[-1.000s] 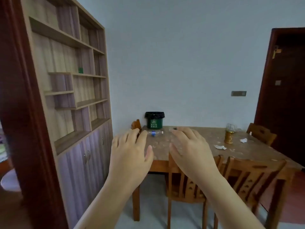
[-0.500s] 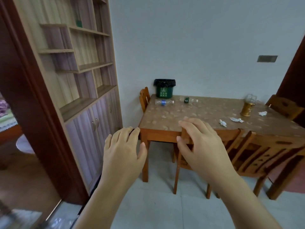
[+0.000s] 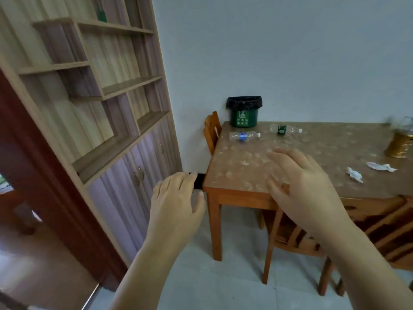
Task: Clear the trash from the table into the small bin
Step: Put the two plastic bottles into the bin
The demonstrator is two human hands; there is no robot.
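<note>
Palms down, a person's left hand [image 3: 176,204] and right hand [image 3: 306,189] hang before a wooden worktop [image 3: 335,148], fingers loosely spread and holding nothing; the left is in the air beside the near corner, the right above the near edge. A small green bin [image 3: 244,113], lined with a black bag, stands on the far corner against the wall. Just in front of it a blue-label bottle [image 3: 244,135] and a green-label bottle [image 3: 285,129], both clear plastic, lie on their sides. A crumpled tissue [image 3: 354,174] and a paper scrap [image 3: 381,166] lie well to the right, near a gold jar [image 3: 400,144]. A far chair [image 3: 211,130] and a near chair [image 3: 295,241] stand at the worktop, and a shelf unit [image 3: 116,86] lines the left wall
</note>
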